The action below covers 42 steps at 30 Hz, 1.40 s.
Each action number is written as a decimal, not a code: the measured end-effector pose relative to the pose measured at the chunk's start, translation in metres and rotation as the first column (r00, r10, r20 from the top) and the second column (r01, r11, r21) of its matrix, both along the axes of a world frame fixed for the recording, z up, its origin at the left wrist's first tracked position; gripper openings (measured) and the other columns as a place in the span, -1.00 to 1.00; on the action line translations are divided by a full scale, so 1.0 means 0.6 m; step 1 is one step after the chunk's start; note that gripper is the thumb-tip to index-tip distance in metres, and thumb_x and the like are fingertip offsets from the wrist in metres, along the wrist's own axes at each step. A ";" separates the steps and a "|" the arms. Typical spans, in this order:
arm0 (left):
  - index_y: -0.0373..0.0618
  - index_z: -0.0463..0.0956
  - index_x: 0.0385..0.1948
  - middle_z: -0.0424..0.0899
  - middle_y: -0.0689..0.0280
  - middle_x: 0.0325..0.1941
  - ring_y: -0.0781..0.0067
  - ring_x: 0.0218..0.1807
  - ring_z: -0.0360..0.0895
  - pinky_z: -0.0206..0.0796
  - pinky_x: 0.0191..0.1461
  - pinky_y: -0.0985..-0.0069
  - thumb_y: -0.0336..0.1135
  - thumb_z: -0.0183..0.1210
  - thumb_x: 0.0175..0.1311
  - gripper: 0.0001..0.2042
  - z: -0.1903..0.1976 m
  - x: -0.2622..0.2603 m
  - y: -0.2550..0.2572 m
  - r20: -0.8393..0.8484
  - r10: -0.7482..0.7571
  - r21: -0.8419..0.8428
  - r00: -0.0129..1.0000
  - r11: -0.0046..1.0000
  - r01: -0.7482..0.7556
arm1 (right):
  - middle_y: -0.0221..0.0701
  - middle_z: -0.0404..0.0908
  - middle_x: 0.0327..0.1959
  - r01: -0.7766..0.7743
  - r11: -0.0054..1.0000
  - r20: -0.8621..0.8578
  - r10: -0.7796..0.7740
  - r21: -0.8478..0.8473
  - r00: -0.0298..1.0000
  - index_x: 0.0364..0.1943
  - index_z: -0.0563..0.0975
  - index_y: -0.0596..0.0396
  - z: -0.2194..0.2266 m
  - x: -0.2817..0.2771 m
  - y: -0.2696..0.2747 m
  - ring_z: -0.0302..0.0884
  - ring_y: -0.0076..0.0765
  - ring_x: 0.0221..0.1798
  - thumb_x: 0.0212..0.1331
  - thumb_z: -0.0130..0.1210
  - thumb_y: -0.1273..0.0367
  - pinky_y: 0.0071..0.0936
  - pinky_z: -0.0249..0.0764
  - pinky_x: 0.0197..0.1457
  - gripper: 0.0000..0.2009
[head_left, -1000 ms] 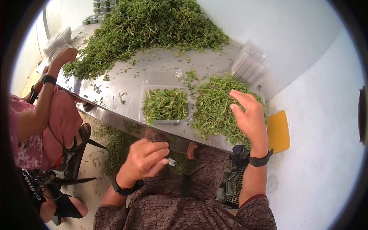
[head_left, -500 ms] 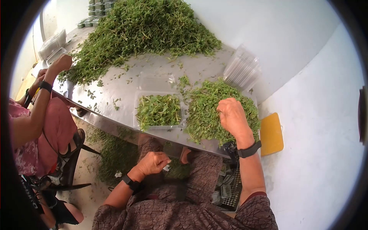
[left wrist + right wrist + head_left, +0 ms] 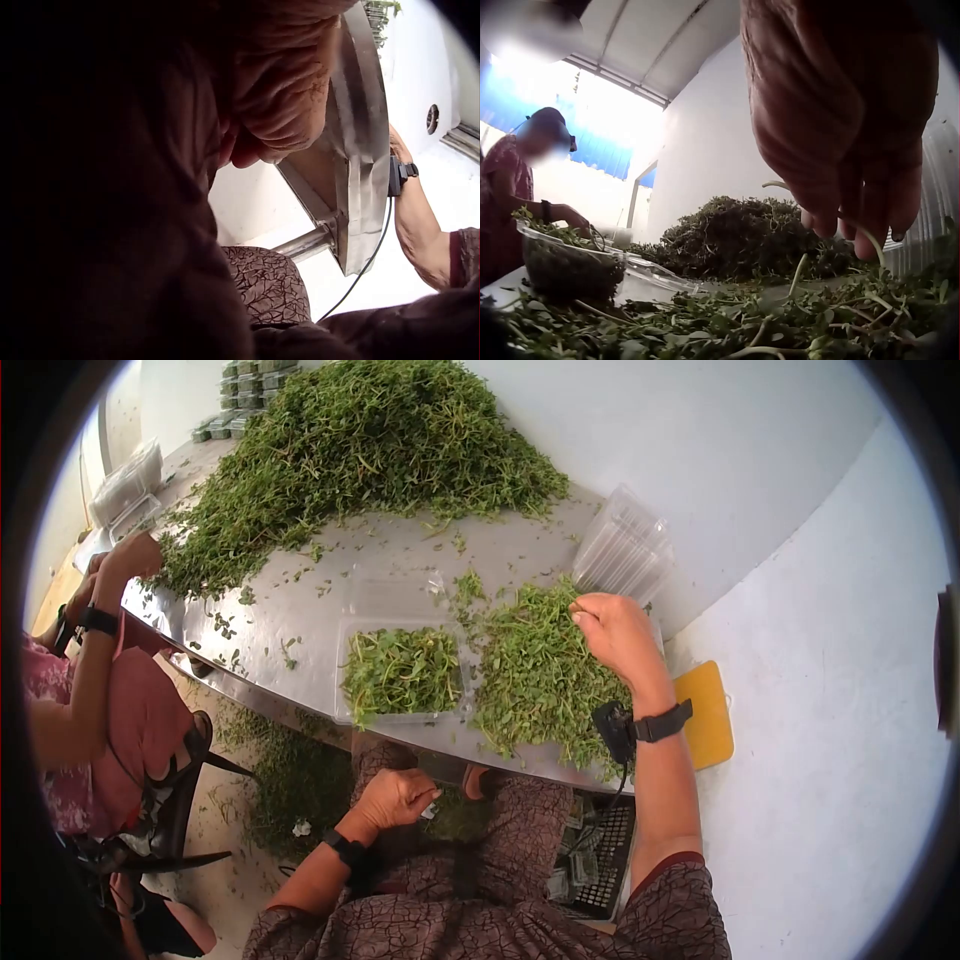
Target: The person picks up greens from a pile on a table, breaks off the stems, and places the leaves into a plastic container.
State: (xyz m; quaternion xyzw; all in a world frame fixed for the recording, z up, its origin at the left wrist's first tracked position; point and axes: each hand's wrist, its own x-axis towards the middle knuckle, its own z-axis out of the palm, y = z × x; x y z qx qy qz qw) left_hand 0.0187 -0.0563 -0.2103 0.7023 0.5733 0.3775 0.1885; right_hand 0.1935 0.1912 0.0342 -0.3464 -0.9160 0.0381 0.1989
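Observation:
My right hand (image 3: 620, 635) hangs over the loose pile of leafy greens (image 3: 540, 675) at the table's near right. In the right wrist view its fingertips pinch a thin green stem (image 3: 870, 234) just above the leaves. Left of that pile lies a clear plastic clamshell box (image 3: 408, 718), its lid (image 3: 385, 598) folded back and its base full of greens (image 3: 400, 668). My left hand (image 3: 395, 798) is held low over my lap, short of the table edge, fingers curled in. Nothing shows in its grasp; the left wrist view is mostly dark around those curled fingers (image 3: 285, 127).
A large heap of greens (image 3: 380, 440) covers the table's (image 3: 300, 595) far side. Stacked empty clamshells (image 3: 622, 545) lean by the wall. Another person (image 3: 75, 740) sits at the left. A yellow board (image 3: 705, 715) stands at the right; a black crate (image 3: 612, 860) sits below.
My right hand was more open over the pile; its fingers have since closed together and it has risen slightly. My left hand has dropped lower toward my lap. The head view has shifted.

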 end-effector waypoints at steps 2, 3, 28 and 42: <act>-0.16 0.59 -0.52 0.66 0.25 -0.44 0.12 -0.38 0.62 0.48 -0.32 0.30 -0.27 0.21 0.16 -0.83 0.000 0.001 0.002 -0.012 0.009 -0.002 1.000 1.000 -0.009 | -0.10 0.64 -0.39 -0.017 1.000 0.043 0.016 0.015 0.999 -0.31 0.63 0.15 -0.014 -0.009 0.026 0.59 0.13 -0.26 0.09 0.17 0.39 -0.09 0.50 -0.18 -0.86; -0.15 0.59 -0.52 0.66 0.25 -0.44 0.12 -0.38 0.62 0.49 -0.32 0.30 -0.27 0.21 0.16 -0.84 0.000 0.000 0.003 -0.024 0.017 0.004 1.000 1.000 -0.017 | -0.10 0.63 -0.41 -0.008 1.000 0.042 0.007 0.020 0.999 -0.31 0.64 0.13 -0.021 -0.015 0.036 0.59 0.14 -0.25 0.08 0.18 0.39 -0.09 0.50 -0.16 -0.86; -0.09 0.55 -0.54 0.59 0.23 -0.50 0.10 -0.46 0.57 0.46 -0.40 0.27 -0.26 0.22 0.13 -0.85 -0.008 0.006 0.008 -0.080 0.085 0.041 0.993 0.996 -0.081 | -0.19 0.70 -0.39 0.263 0.962 0.063 -0.258 -0.078 0.964 -0.26 0.65 0.09 -0.036 0.032 0.012 0.65 -0.04 -0.28 0.01 0.23 0.33 -0.19 0.51 -0.19 -0.78; -0.08 0.56 -0.51 0.59 0.21 -0.49 0.05 -0.48 0.56 0.43 -0.44 0.25 -0.28 0.22 0.14 -0.88 -0.005 0.003 0.006 -0.076 0.073 0.049 0.994 0.996 -0.069 | -0.23 0.38 -0.70 0.113 0.986 -0.252 -0.141 -0.124 0.957 -0.59 0.49 0.16 -0.038 0.049 -0.009 0.38 -0.15 -0.62 -0.11 0.11 0.50 -0.22 0.36 -0.45 -0.95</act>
